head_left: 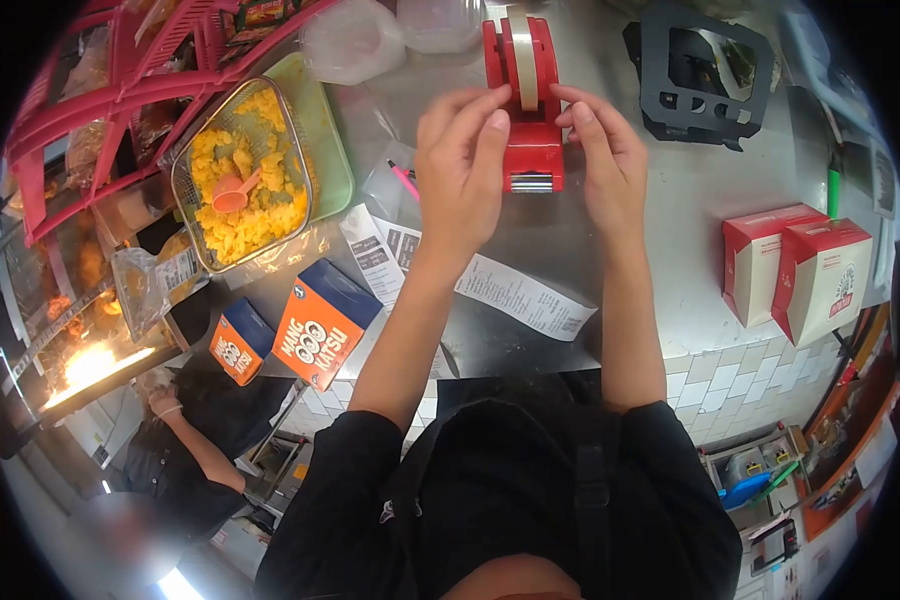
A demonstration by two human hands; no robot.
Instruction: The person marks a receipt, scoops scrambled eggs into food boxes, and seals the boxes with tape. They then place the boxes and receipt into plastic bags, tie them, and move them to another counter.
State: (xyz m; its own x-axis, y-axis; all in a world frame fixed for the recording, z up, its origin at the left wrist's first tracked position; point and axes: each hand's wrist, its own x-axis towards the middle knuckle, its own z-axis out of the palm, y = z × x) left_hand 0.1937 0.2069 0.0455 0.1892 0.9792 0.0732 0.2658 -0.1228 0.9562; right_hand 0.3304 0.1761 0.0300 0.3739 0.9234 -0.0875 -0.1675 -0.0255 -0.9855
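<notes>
A red tape dispenser [533,155] with a roll of tape [521,62] in it stands on the steel counter. My left hand [462,150] is at its left side, fingers curled and the index fingertip right at the red edge beside the roll. Opposite it, my right hand [604,142] has its index fingertip at the right edge, the other fingers bent. Both thumbs point up toward the dispenser. Below the hands lies a long printed receipt [525,298]. A pink pen [404,180] lies just left of my left wrist.
At left are a mesh basket of yellow food [288,226] with an orange scoop [232,193], and two orange-blue boxes [322,325]. Red-white boxes [815,275] stand at right; a black holder [705,75] lies behind. Another person's arm [198,440] shows at lower left.
</notes>
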